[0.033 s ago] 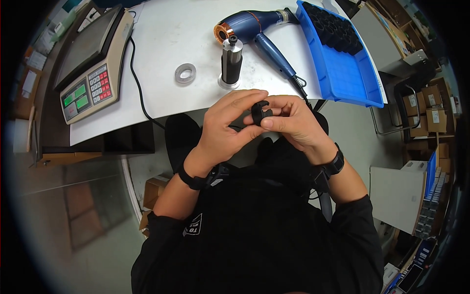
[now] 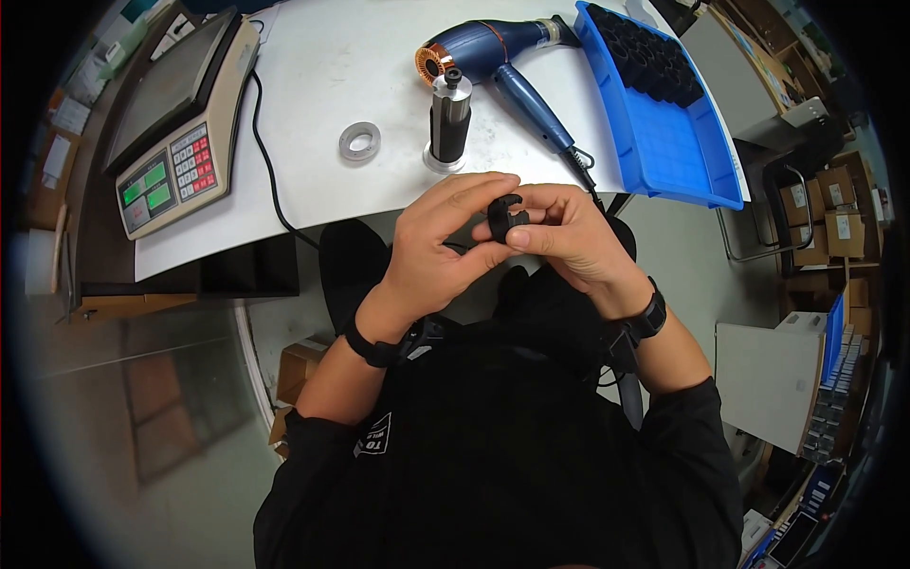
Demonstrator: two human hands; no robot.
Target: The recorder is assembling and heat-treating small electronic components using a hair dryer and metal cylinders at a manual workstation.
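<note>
A small black C-shaped ring, with a notched gap in its right side, is held just in front of the table's near edge. My left hand curls round it from the left, index finger along its top and thumb below. From the right, my right hand pinches it between thumb and fingers. Just beyond my hands stands a metal cylinder with a black sleeve round it and a dark knob on top, on a round base. Left of that, a flat grey ring lies on the table.
A blue hair dryer lies at the back, its cord running off the near edge. On the right sits a blue tray with several black cylindrical parts at its far end. A weighing scale stands left, its black cable crossing the white table surface.
</note>
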